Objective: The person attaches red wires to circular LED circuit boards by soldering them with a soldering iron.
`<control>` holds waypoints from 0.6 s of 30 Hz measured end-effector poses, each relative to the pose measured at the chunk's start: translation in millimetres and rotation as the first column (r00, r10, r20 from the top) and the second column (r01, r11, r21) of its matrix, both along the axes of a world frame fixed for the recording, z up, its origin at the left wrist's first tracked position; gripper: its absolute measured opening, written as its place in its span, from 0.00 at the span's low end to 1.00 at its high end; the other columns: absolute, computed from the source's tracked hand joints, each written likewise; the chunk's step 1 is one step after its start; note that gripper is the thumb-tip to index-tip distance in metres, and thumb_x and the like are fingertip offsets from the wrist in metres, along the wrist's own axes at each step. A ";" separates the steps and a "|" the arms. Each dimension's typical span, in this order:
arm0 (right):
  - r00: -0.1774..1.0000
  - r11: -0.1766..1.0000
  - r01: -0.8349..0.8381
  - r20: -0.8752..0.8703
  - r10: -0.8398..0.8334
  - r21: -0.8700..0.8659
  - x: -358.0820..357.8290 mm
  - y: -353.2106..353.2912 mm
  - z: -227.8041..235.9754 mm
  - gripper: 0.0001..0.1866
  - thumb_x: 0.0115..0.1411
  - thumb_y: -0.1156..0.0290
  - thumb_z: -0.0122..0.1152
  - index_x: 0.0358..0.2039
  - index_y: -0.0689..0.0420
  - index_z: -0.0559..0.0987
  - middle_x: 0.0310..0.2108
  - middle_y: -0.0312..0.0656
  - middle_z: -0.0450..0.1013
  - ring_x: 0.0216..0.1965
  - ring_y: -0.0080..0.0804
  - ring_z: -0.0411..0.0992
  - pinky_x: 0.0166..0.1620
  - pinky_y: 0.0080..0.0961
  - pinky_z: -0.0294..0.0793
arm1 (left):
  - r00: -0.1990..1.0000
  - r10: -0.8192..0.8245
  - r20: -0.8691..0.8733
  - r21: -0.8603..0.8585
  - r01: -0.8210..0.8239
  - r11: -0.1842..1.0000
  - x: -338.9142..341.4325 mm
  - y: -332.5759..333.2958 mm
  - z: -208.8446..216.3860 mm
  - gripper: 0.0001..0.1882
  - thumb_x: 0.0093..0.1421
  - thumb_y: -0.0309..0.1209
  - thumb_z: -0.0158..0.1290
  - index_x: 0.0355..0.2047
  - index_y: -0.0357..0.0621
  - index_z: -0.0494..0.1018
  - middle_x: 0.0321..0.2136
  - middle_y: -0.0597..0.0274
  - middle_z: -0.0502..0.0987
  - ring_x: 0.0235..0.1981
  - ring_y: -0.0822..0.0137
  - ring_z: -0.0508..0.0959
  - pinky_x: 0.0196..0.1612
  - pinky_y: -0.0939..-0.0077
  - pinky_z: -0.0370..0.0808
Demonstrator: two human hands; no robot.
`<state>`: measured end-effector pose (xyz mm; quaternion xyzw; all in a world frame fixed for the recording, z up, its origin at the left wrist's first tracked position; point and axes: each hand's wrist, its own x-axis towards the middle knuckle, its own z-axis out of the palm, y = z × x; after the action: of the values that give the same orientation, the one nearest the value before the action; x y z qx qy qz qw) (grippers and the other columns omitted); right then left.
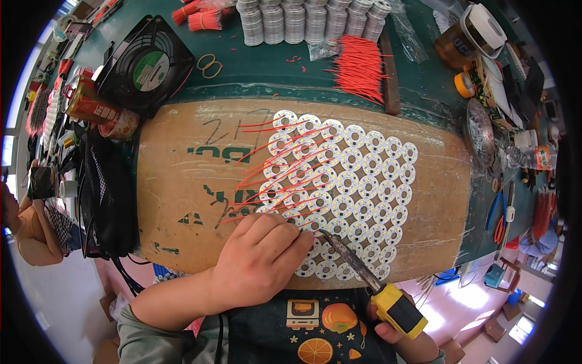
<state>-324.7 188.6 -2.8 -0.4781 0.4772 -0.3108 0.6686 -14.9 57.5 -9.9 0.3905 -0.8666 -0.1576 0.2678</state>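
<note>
My left hand is closed in a pinch low on a grid of round white LED boards. A thin red wire appears to be in its fingertips, mostly hidden by them. In my right hand is a soldering iron with a yellow and black handle. Its dark tip points up and left, meeting the boards right beside my left fingertips. Red wires run leftward from many boards in the left columns; the right columns show none. The boards lie in close rows on a cardboard sheet.
Beyond the cardboard lie a bundle of red wires, a dark bar and stacks of round boards. A black fan stands far left, a jar far right. Pliers lie at right; another person sits at left.
</note>
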 end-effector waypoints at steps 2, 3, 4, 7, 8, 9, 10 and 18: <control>1.000 0.999 0.028 0.008 -0.028 0.039 0.5 1.2 0.5 0.30 0.56 0.53 0.72 0.51 0.62 0.78 0.41 0.43 0.81 0.42 0.35 0.82 0.46 0.31 0.80 | 1.000 -0.001 0.000 0.003 0.001 1.000 -0.4 -0.3 -0.2 0.20 0.44 0.23 0.62 0.41 0.43 0.82 0.33 0.66 0.76 0.35 0.62 0.77 0.38 0.68 0.72; 1.000 0.998 0.007 -0.012 -0.006 0.059 -0.6 2.1 -0.2 0.31 0.58 0.50 0.70 0.51 0.62 0.78 0.41 0.43 0.81 0.42 0.37 0.82 0.46 0.32 0.81 | 1.000 -0.001 -0.001 0.002 0.001 1.000 -0.5 -0.4 0.0 0.20 0.44 0.23 0.62 0.41 0.43 0.82 0.33 0.66 0.76 0.35 0.62 0.77 0.38 0.68 0.72; 0.999 0.997 -0.013 -0.032 0.016 0.079 -2.1 3.0 -1.3 0.31 0.59 0.47 0.68 0.51 0.61 0.78 0.41 0.44 0.81 0.42 0.38 0.82 0.45 0.32 0.81 | 1.000 -0.001 -0.002 0.002 0.001 1.000 -0.5 -0.4 0.2 0.20 0.44 0.23 0.62 0.41 0.43 0.82 0.33 0.66 0.76 0.35 0.62 0.77 0.38 0.68 0.72; 0.960 0.976 -0.208 -0.202 0.191 -0.064 -11.6 4.5 -14.0 0.32 0.60 0.43 0.64 0.51 0.59 0.78 0.40 0.45 0.81 0.42 0.43 0.82 0.44 0.34 0.81 | 1.000 -0.002 -0.003 0.001 0.002 1.000 -0.4 -0.6 -0.1 0.20 0.44 0.23 0.62 0.41 0.42 0.82 0.33 0.66 0.76 0.36 0.62 0.77 0.38 0.68 0.72; 0.960 0.976 -0.208 -0.202 0.191 -0.063 -10.9 5.7 -13.9 0.32 0.60 0.43 0.64 0.51 0.59 0.78 0.40 0.45 0.81 0.42 0.43 0.82 0.44 0.34 0.81 | 1.000 -0.002 -0.004 0.001 0.002 1.000 -0.5 -0.7 0.0 0.20 0.44 0.23 0.62 0.41 0.42 0.82 0.33 0.66 0.76 0.36 0.62 0.77 0.38 0.68 0.72; 0.973 0.985 -0.159 -0.183 0.144 -0.072 -7.2 5.1 -12.2 0.30 0.61 0.43 0.63 0.49 0.58 0.79 0.39 0.44 0.81 0.41 0.43 0.82 0.43 0.34 0.81 | 1.000 -0.002 -0.003 0.001 0.002 1.000 -0.6 -0.8 0.0 0.20 0.44 0.23 0.62 0.41 0.42 0.82 0.33 0.66 0.76 0.36 0.62 0.77 0.38 0.68 0.72; 0.982 0.991 -0.110 -0.163 0.096 -0.079 -5.3 4.5 -11.4 0.29 0.61 0.43 0.62 0.47 0.58 0.79 0.38 0.43 0.81 0.40 0.44 0.82 0.42 0.33 0.81 | 1.000 -0.003 -0.003 0.002 0.003 1.000 -0.7 -0.8 0.0 0.20 0.44 0.23 0.62 0.41 0.42 0.82 0.33 0.66 0.76 0.36 0.62 0.77 0.39 0.68 0.72; 0.992 0.969 -0.065 -0.116 0.038 -0.238 0.3 1.5 -20.5 0.22 0.63 0.48 0.62 0.24 0.53 0.74 0.22 0.38 0.71 0.23 0.40 0.73 0.26 0.33 0.70 | 1.000 -0.008 0.004 0.008 0.008 1.000 -0.7 -1.0 0.3 0.20 0.44 0.23 0.62 0.41 0.42 0.82 0.33 0.66 0.76 0.36 0.62 0.77 0.39 0.68 0.72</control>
<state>-324.4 190.1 -23.3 -0.5845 0.4596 -0.3219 0.5861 -15.5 56.6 -9.7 0.3886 -0.8680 -0.1612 0.2638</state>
